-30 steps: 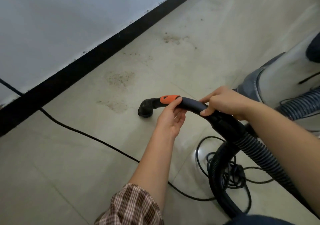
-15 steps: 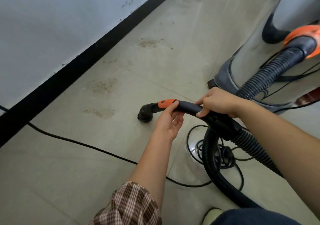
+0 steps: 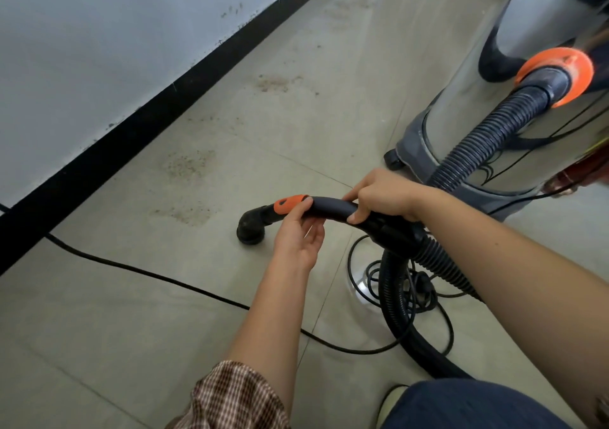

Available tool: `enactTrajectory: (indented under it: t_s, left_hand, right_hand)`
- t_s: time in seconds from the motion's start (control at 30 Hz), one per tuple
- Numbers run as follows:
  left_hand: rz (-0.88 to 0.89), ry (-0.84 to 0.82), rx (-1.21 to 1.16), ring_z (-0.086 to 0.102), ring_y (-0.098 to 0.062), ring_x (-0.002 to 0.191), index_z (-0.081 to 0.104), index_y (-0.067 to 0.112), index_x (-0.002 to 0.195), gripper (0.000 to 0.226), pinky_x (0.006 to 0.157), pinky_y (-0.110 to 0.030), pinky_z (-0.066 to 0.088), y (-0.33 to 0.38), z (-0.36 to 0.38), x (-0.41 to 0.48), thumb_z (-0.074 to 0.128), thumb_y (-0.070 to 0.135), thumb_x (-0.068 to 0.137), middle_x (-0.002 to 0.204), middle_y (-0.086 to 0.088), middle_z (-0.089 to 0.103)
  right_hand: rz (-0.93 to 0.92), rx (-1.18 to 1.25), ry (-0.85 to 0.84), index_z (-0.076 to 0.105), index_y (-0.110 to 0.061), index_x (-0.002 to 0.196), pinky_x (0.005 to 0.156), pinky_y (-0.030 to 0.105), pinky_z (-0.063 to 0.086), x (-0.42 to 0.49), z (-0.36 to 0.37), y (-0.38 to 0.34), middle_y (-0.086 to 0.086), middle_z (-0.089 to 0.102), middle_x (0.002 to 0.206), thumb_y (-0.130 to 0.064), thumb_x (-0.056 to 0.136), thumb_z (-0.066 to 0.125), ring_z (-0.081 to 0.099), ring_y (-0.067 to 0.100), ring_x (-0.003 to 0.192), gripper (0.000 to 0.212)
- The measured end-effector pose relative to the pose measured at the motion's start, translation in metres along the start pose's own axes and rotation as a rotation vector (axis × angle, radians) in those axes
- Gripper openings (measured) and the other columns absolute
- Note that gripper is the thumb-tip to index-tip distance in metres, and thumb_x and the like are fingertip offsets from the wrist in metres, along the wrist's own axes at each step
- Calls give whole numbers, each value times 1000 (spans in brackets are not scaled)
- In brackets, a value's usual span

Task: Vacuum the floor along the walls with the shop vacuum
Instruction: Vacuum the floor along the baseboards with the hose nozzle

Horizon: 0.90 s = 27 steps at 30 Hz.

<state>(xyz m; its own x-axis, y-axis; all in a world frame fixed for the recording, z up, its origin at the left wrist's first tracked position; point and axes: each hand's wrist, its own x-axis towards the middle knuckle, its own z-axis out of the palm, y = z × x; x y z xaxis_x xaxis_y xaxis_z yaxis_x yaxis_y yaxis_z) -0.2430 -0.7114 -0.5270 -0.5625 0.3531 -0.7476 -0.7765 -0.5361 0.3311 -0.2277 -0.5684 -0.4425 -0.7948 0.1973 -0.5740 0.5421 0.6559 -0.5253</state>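
A black baseboard (image 3: 131,138) runs diagonally from lower left to top centre. A thin black cable (image 3: 148,272) trails from its left end to a loose tangle (image 3: 418,287) at lower centre. Along the bottom edge are a checked sleeve (image 3: 237,399), a denim trouser leg (image 3: 478,405) and a pale shoe toe (image 3: 392,399).

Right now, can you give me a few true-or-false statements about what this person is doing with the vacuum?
1. The left hand and right hand both hold the wand. True.
2. The nozzle covers a dirt patch. False: the patches lie apart from it, nearer the wall.
3. The hose joins the drum at an orange collar. True.
4. The baseboard is white. False: it is black.
5. A black cord lies across the floor. True.
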Motion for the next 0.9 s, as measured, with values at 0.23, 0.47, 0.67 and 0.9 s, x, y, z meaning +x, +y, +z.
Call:
enactTrajectory:
  t_s: [0.23, 0.47, 0.67, 0.9]
  left_hand:
    - [42, 33, -19, 63, -15, 93, 56, 4, 131, 45, 79, -21, 49, 15, -12, 3, 67, 18, 89, 103, -5, 66]
    - [65, 43, -32, 64, -16, 92, 60, 7, 126, 40, 75, -21, 50, 32, -17, 6, 68, 18, 88, 102, -5, 68]
    - [87, 70, -24, 66, -16, 87, 64, 10, 117, 32, 74, -22, 51, 49, -25, 14, 70, 15, 86, 97, -5, 70]
    - [116, 104, -39, 67, -17, 89, 66, 14, 102, 17, 75, -22, 52, 66, -38, 23, 71, 14, 86, 92, -2, 71]
  right_hand:
    - [-36, -39, -6, 77, -6, 99, 64, 27, 53, 11, 12, -15, 14, 73, 84, -10, 70, 76, 61, 20, 65, 29]
    - [-85, -42, 47, 80, -21, 97, 47, 17, 43, 28, 24, -24, -6, 68, 66, -11, 73, 79, 59, 2, 45, 26]
    - [-96, 15, 52, 80, -24, 93, 46, 20, 46, 40, 35, -31, -6, 69, 58, -11, 73, 79, 59, 3, 39, 24]
    - [-114, 69, 21, 80, -28, 84, 48, 23, 50, 54, 47, -43, -1, 70, 61, -10, 72, 78, 63, 14, 48, 21]
